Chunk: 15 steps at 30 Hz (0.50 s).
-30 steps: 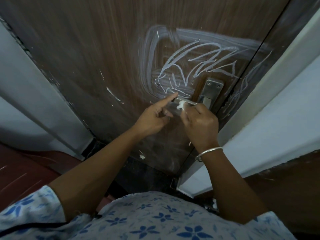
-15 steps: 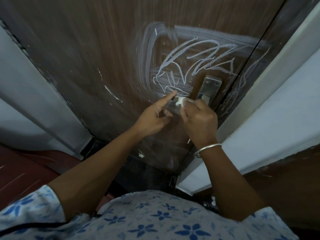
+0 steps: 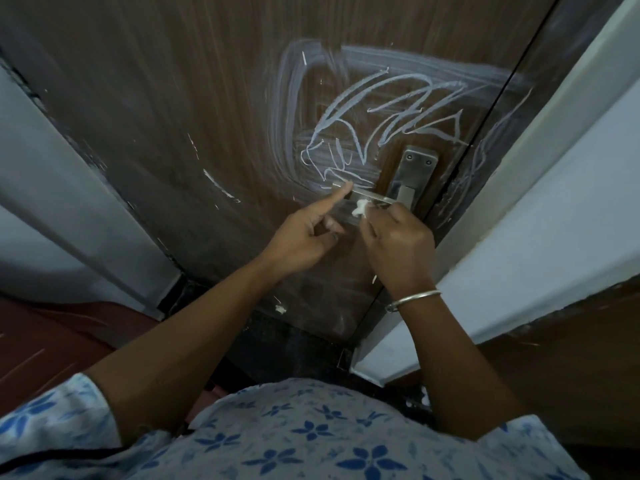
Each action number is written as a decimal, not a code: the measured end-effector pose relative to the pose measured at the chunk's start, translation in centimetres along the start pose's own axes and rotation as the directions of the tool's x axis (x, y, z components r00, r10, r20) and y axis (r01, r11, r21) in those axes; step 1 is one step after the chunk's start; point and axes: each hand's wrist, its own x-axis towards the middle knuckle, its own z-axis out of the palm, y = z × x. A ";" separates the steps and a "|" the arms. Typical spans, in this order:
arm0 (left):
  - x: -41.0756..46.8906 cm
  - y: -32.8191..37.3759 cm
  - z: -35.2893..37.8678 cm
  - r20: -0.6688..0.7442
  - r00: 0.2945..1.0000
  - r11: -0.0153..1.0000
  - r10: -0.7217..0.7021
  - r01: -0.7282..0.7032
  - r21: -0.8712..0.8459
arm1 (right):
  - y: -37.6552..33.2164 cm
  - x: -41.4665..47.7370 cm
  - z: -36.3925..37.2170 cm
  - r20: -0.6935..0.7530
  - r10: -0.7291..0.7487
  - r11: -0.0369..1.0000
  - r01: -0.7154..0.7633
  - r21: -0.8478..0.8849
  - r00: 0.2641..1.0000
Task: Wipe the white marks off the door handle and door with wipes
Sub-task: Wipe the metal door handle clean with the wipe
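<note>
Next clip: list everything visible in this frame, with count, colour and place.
door: one, brown woodgrain, fills the centre
white marks: many scribbles and smears, white, above and left of the handle
door handle: one, silver lever, door's right side
wipe: one, white, against the lever
door frame: one, pale, right
bangle: one, silver, right wrist
left hand: index finger touching the lever's end
right hand: fingers pinching the wipe

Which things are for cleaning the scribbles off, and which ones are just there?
For the job:
- the wipe, pinched in the right hand
- the door handle, touched by a finger of the left hand
- the white marks
- the door

Just there:
- the bangle on the right wrist
- the door frame
</note>
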 end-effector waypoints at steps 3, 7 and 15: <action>-0.1 -0.1 -0.2 -0.012 1.000 1.000 0.009 -0.009 0.025 | 0.5 -0.2 -0.4 -0.029 0.013 1.000 -0.013 0.022 1.000; -0.1 -0.1 -0.2 -0.003 1.000 0.999 0.003 -0.003 0.038 | 0.6 0.0 -0.6 -0.053 0.019 1.000 -0.019 0.000 0.998; 0.1 -0.3 -0.2 0.009 1.000 0.999 -0.001 0.001 0.041 | 1.2 -0.7 -0.8 -0.044 0.009 1.000 -0.009 0.001 0.999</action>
